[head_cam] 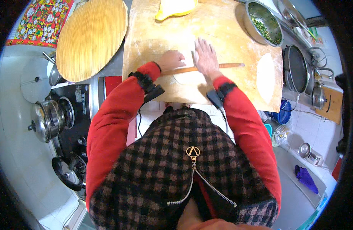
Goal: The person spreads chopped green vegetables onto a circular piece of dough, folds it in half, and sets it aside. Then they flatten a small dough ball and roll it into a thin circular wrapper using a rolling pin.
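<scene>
A wooden rolling pin (231, 65) lies across the floured wooden board (153, 34). Over its middle rests my right hand (205, 57), palm down with the fingers stretched forward. Near the pin's left part is my left hand (171, 60), its fingers curled; whether it grips the pin or pale dough cannot be told. Beneath and in front of the pin lies a thin, pale sheet of dough (191, 80), partly hidden by the pin. Another flat oval sheet of dough (265, 77) lies at the board's right edge.
A metal bowl (264, 24) with chopped greens stands at the board's back right. A yellow plastic bowl (176, 8) sits at the back. On the left are a round slatted tray (91, 40) and a steel pot (47, 120) by the hob. A black pan (297, 69) stands right.
</scene>
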Tool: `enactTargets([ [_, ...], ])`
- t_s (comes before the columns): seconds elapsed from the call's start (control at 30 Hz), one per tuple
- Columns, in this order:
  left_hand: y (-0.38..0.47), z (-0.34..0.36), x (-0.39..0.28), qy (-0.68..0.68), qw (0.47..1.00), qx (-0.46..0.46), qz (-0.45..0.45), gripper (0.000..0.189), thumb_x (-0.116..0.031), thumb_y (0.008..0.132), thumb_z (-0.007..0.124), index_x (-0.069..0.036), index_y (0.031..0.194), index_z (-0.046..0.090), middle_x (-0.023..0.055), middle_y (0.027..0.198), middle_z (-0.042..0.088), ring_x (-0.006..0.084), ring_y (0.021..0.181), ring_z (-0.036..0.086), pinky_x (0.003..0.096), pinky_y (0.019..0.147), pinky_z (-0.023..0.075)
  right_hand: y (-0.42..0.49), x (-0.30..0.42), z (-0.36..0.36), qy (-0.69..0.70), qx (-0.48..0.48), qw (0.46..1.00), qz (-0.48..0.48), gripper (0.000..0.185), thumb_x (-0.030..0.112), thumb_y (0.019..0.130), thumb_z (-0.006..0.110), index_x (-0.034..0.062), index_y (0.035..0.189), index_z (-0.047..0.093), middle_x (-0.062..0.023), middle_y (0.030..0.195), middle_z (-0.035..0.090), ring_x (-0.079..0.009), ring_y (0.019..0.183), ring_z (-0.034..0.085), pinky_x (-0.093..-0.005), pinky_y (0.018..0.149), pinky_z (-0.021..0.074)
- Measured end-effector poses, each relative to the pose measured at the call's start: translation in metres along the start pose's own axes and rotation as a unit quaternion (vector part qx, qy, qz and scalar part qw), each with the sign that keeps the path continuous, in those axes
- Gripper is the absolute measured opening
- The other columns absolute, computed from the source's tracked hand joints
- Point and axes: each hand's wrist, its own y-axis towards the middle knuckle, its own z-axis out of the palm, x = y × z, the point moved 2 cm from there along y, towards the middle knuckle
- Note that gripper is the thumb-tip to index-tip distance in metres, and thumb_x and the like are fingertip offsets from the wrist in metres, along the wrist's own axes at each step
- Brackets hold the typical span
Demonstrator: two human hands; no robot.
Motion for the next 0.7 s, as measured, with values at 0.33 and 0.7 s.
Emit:
enactTargets([
  [0.33,-0.003,0.012,-0.002,-0.015,0.998,-0.042,0.036,0.039,-0.039,0.087,0.061,-0.003,0.098,0.07,0.0206,0.089,0.068,0.0359,0.085,0.065,0.0442,0.076,0.0501,-0.007,-0.006,0.019,0.024,0.009,1.0,-0.008,0.057,0.03,0.097,0.046,0.0001,0.145,0.036,-0.0207,0.152,0.034,-0.0357,0.142,0.032,-0.0476,0.115,0.0254],
  [0.7,-0.027,0.021,0.007,-0.1,0.994,-0.012,-0.031,0.033,-0.032,0.087,0.064,-0.002,0.099,0.071,0.0173,0.088,0.069,0.0315,0.082,0.066,0.0414,0.076,0.0508,-0.054,0.015,-0.008,0.048,0.056,0.997,-0.029,0.058,0.025,0.093,0.049,-0.002,0.143,0.038,-0.0212,0.15,0.038,-0.0354,0.141,0.033,-0.0484,0.115,0.0272],
])
